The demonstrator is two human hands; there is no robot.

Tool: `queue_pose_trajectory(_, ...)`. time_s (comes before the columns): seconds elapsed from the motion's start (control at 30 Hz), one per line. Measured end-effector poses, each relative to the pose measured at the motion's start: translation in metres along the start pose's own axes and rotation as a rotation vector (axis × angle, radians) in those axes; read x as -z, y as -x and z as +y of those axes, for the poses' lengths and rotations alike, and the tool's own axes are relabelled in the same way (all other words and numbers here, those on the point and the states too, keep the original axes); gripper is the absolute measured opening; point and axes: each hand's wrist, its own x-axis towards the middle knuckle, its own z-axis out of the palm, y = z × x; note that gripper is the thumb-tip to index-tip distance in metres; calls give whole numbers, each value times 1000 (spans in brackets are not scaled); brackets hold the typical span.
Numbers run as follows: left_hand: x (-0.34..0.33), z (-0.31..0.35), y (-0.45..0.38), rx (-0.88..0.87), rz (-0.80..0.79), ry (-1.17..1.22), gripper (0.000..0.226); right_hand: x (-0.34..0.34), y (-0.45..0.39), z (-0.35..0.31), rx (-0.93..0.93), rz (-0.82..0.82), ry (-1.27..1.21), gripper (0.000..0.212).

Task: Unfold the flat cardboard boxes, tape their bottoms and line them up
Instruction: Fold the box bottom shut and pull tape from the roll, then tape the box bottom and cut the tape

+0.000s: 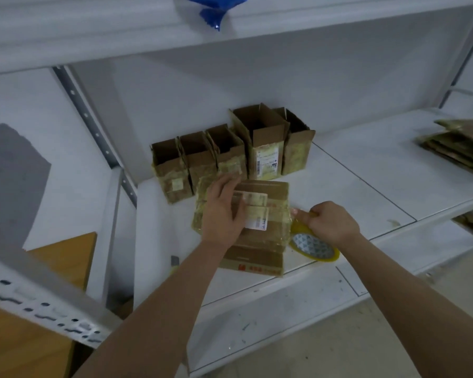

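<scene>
A white metal shelf (352,170) is seen in the middle, with a white wall (230,77) behind it. Another white shelf (93,31) is fixed above. A grey post with holes (93,126) is seen on the left. Brown wooden boards (66,257) are placed near the left. A pale, marked floor (352,345) is seen below, on the right. The light is dim

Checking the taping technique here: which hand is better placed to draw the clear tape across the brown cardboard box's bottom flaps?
Probably the right hand: it already pinches the tape by the yellow-cored tape roll at the brown cardboard box's right edge. The left hand lies flat, pressing the flaps shut.
</scene>
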Motion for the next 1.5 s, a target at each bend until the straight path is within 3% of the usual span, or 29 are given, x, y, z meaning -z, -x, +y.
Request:
queue_pose_trajectory(0.2,52,-49,50,369,121,-160,40,1,-3,-2,7,-4,25,70)
queue_pose_trajectory(0.33,64,-75,87,755,-151,-383,60,2,-6,-4,33,-12,21,70)
queue_pose_trajectory(0.43,57,-83,111,858,-418,-540,79,1,-8,-4,47,-21,38,70)
queue_pose_trajectory(0.5,50,-87,121,852,-467,-612,76,1,-9,-4,44,-26,41,71)
queue_pose_trajectory(0.6,49,-91,117,818,-487,-710,44,1,-9,-2,37,-22,29,72)
queue_pose_trajectory(0.7,59,-95,103,767,-453,-739,28,2,-9,-3,34,-38,-3,73)
queue_pose_trajectory(0.77,67,-91,87,809,-314,-595,19,3,-10,-4,37,-56,5,72)
queue_pose_trajectory(0.83,74,-79,67,775,-69,-412,8,4,-12,-5,39,-76,18,71)
queue_pose_trajectory(0.9,77,-55,42,593,173,-257,8,4,-13,-6,43,-94,20,70)
queue_pose_trajectory(0.97,75,-24,13,356,259,-168,12,6,-13,-7,45,-100,24,70)
queue_pose_trajectory(1.03,61,7,-13,188,130,-83,18,7,-13,-7,46,-108,19,70)
queue_pose_trajectory(1.13,28,48,-39,46,-218,116,22,8,-14,-6,48,-137,34,72)
queue_pose_trajectory(1.23,-10,62,-52,95,-391,249,22,10,-16,-4,56,-191,-63,80)
queue_pose_trajectory(1.27,-20,59,-52,154,-412,291,23,13,-17,-2,31,-225,-168,76)
queue_pose_trajectory(1.33,-35,48,-48,203,-380,315,25,21,-18,6,-37,-318,-383,44)
queue_pose_trajectory(1.4,-43,36,-45,170,-321,310,28,29,-19,16,-20,-410,-432,24)
queue_pose_trajectory(1.5,-51,30,-50,125,-320,285,34,29,-24,24,20,-394,-403,35)
